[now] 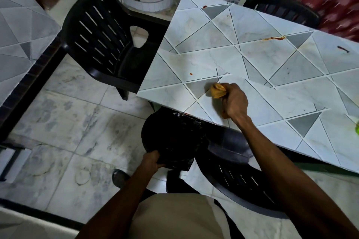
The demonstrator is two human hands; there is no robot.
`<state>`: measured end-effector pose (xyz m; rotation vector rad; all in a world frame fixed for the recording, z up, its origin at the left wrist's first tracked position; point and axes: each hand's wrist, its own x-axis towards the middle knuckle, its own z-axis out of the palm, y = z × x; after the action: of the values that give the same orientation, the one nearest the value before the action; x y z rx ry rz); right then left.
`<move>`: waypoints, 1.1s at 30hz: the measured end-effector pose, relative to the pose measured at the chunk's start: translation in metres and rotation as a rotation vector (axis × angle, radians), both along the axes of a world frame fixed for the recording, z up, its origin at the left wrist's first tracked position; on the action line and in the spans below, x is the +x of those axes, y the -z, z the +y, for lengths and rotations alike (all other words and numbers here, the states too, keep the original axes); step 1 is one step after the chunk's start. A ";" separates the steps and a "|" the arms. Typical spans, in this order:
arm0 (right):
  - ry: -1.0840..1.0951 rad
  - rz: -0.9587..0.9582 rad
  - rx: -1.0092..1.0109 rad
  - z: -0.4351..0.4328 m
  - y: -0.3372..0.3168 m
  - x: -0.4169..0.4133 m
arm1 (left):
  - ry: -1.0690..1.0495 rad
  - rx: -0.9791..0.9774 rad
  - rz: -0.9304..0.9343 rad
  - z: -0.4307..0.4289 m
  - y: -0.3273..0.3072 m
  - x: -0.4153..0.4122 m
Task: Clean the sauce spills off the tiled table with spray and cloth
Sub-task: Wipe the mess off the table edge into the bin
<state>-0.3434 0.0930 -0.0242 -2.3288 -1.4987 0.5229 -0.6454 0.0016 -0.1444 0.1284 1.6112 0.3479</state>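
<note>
From the head camera: the right hand [234,101] fists a bunched yellow cloth [217,91] against the tiled table [213,44] near its corner, while the left hand [151,161] grips the rim of a black-lined bin [172,136] just below the edge. Wiping looks to be the step in hand; next the cloth must reach the red sauce streak [274,38] and dark smear [343,49] farther across. A green object [357,129], cut off at right, may be the spray.
</note>
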 end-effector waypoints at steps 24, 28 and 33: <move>0.191 0.121 0.121 -0.078 0.056 -0.090 | 0.031 0.012 0.066 0.006 0.002 -0.027; 0.229 0.254 0.186 -0.056 0.078 -0.119 | 0.032 0.010 0.066 0.008 0.003 -0.036; 0.099 0.379 0.268 -0.033 0.087 -0.158 | 0.060 0.014 0.085 0.017 0.000 -0.048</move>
<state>-0.5018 0.0603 -0.1116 -1.9544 -1.1894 0.6496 -0.6934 0.0188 -0.1447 0.2042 1.6853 0.3112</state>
